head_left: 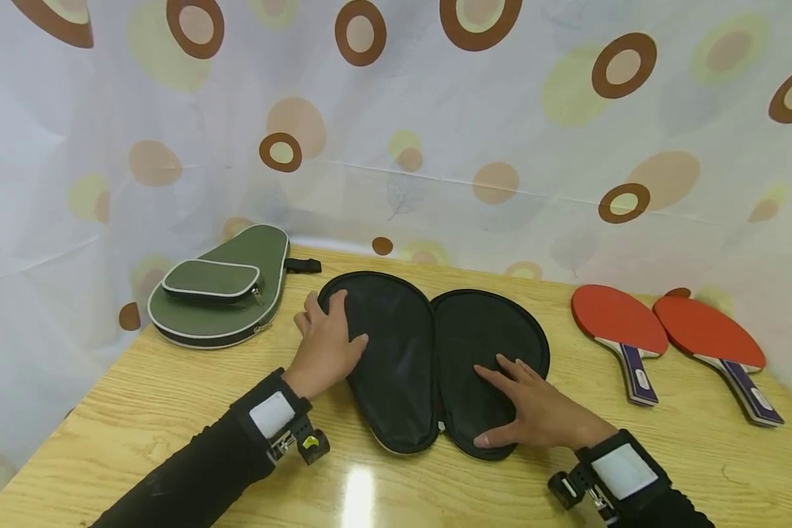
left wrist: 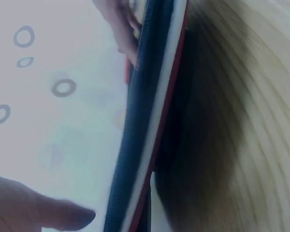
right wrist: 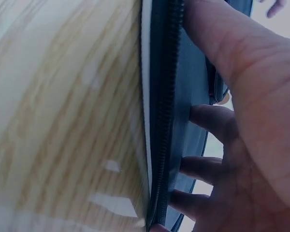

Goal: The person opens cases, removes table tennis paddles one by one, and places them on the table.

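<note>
A zippered table tennis paddle case (head_left: 396,359) lies unfolded on the table, its two black-lined halves side by side. At the left half's outer edge is my left hand (head_left: 326,348), fingers spread around the rim and thumb over the lining. The left wrist view shows that thumb apart from the dark edge, which has white and red trim (left wrist: 159,101). My right hand (head_left: 541,407) rests on the right half with fingers spread. Its fingertips touch the lining and its thumb is at the lower zippered rim (right wrist: 166,111).
A green paddle case (head_left: 237,246) with white piping and a small front pouch (head_left: 211,279) lies at the back left. Two red paddles (head_left: 623,319) (head_left: 713,330) with purple handles lie on the right. A patterned curtain (head_left: 435,183) hangs behind the wooden table (head_left: 435,491).
</note>
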Tool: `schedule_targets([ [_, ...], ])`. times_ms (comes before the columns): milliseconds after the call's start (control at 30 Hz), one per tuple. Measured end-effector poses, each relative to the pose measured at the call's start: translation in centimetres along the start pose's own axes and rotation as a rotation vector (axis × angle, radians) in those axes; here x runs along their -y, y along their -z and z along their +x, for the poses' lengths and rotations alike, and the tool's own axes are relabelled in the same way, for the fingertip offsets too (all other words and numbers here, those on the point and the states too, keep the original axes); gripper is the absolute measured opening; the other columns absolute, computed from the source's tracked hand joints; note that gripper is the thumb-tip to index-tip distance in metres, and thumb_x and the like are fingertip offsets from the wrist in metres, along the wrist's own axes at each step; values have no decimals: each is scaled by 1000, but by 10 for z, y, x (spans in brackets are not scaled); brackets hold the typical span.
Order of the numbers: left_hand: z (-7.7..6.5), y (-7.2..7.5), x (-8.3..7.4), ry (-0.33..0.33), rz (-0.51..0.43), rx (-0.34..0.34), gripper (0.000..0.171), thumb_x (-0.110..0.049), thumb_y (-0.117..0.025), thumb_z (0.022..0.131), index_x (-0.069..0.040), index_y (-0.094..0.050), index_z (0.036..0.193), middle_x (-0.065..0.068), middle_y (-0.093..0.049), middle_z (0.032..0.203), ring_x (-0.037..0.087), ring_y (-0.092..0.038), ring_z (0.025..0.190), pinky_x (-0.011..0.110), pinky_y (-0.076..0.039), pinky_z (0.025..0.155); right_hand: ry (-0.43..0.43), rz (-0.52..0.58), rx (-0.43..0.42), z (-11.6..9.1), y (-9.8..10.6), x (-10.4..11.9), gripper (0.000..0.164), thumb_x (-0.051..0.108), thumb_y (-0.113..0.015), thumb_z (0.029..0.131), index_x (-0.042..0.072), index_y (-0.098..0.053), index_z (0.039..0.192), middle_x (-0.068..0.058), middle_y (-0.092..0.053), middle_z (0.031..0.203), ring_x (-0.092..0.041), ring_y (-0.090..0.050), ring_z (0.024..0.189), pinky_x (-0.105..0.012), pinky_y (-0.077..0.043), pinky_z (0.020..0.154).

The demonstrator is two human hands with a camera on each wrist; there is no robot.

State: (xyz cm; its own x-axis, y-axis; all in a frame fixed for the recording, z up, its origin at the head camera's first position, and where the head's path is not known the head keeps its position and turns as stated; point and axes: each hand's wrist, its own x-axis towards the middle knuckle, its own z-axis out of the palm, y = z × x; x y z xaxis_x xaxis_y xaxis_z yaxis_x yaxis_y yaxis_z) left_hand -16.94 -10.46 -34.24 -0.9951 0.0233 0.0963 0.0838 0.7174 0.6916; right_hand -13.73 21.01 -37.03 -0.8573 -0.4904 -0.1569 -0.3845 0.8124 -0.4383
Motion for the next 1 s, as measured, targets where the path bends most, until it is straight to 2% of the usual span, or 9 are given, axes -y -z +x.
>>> schedule_targets([
  [100, -2, 0, -6, -7, -66, -31, 78, -10, -68, 94, 0, -22, 156, 34, -2, 158, 53, -22, 135, 59, -43, 97, -3, -4, -2, 0, 0, 0, 102, 56, -83, 76, 8, -40, 155, -35, -24, 158, -66, -17, 140, -80, -25, 100],
  [200, -6, -2, -12, -47, -144, -67, 81, -5, -66, 94, 0, -16, 158, 33, -2, 159, 52, -21, 141, 59, -42, 101, 1, -4, -6, 1, 0, 0, 102, 56, -83, 76, 8, -40, 155, -34, -24, 158, -65, -17, 141, -80, -25, 100],
  [367, -14, -4, -28, -147, -277, -128, 81, -3, -62, 96, -1, -12, 159, 29, -13, 158, 46, -30, 143, 55, -41, 106, 14, 8, -16, 0, -1, -1, 100, 55, -83, 77, 8, -40, 154, -34, -24, 158, -65, -17, 141, -80, -24, 101],
  [467, -21, -6, -41, -207, -317, -143, 82, -3, -63, 96, -1, -11, 160, 27, -19, 157, 44, -35, 141, 54, -38, 109, 15, 4, -25, -1, -1, 0, 100, 54, -83, 77, 8, -41, 154, -34, -25, 158, -64, -17, 141, -79, -24, 102],
  [567, -30, -11, -51, -256, -326, -133, 86, -4, -64, 95, -1, -8, 161, 27, -21, 157, 42, -37, 140, 53, -39, 109, 10, -7, -29, 0, -2, 5, 99, 55, -83, 76, 9, -42, 154, -34, -25, 158, -64, -18, 141, -79, -24, 102],
  [667, -39, -18, -58, -304, -331, -102, 89, -5, -65, 95, 1, -5, 160, 26, -25, 156, 40, -45, 133, 50, -45, 103, 10, -21, -31, 4, -4, 13, 100, 57, -83, 76, 9, -42, 154, -34, -26, 158, -64, -19, 141, -78, -25, 103],
  [767, -46, -26, -63, -348, -303, -66, 85, -7, -66, 95, 4, -11, 159, 26, -32, 150, 36, -51, 123, 48, -50, 97, 3, -34, -35, 8, -6, 22, 101, 57, -83, 75, 9, -42, 154, -34, -26, 158, -64, -19, 141, -78, -25, 104],
  [867, -51, -33, -66, -352, -236, -37, 78, -14, -67, 95, 3, -23, 157, 24, -39, 145, 35, -54, 120, 49, -51, 95, -8, -41, -35, 12, -9, 29, 102, 58, -83, 75, 9, -42, 154, -33, -26, 158, -64, -20, 140, -78, -24, 104],
  [1000, -51, -40, -67, -308, -173, -9, 70, -22, -65, 96, 1, -33, 154, 22, -44, 140, 35, -57, 119, 50, -51, 95, -25, -41, -30, 18, -13, 37, 102, 58, -83, 75, 5, -43, 153, -31, -27, 158, -63, -21, 141, -77, -23, 105],
])
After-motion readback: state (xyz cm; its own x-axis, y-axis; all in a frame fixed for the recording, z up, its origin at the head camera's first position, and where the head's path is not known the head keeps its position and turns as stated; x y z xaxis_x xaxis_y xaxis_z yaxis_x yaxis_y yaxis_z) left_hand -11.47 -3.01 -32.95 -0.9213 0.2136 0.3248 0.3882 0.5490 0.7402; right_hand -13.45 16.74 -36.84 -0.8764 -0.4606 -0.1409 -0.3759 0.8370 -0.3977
